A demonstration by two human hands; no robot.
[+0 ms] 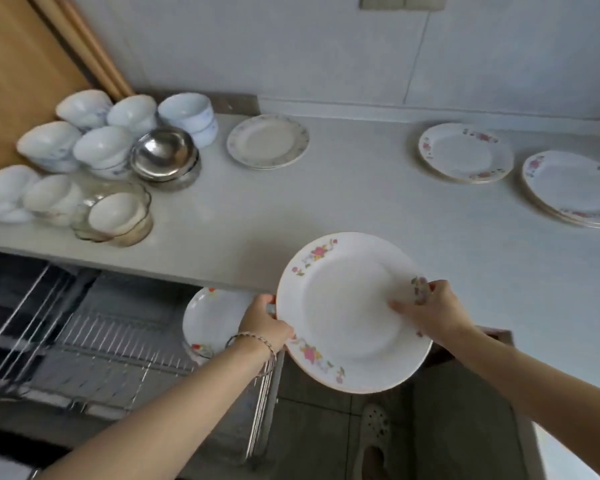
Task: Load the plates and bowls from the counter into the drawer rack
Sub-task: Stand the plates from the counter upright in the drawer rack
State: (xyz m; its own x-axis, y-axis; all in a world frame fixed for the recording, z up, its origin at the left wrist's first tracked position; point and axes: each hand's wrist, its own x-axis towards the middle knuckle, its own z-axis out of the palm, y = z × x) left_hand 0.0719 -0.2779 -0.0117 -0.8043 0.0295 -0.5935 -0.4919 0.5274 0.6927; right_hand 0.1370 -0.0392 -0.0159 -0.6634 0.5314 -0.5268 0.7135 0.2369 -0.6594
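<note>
The pale desk (pixel 326 202) takes most of the view, and below its front edge, at the left, the wire drawer rack (pixel 101 344) stands open. The flowered plate (pixel 343 313) is in the air over the front edge of the desk, just to the right of the drawer rack, and it is a little tilted toward the person. A second plate of the same pattern, the racked plate (pixel 212 317), sits at the right end of the rack, partly hidden behind the left wrist. On the desk at the far right lie two plate stacks (pixel 465 154) with pink flowers, well apart from a paler plate (pixel 267 142) near the back wall. At the left end stands a group of white bowls (pixel 101 147), many of them stacked, with a steel bowl (pixel 163 154) beside them and a glass bowl (pixel 118 216) that has a white bowl inside. The left hand (pixel 265 323) grips the left rim of the flowered plate with its fingers curled round the edge. The right hand (pixel 430 311) has its fingers clamped on the right rim. A thin bracelet (pixel 253 344) is on the left wrist.
</note>
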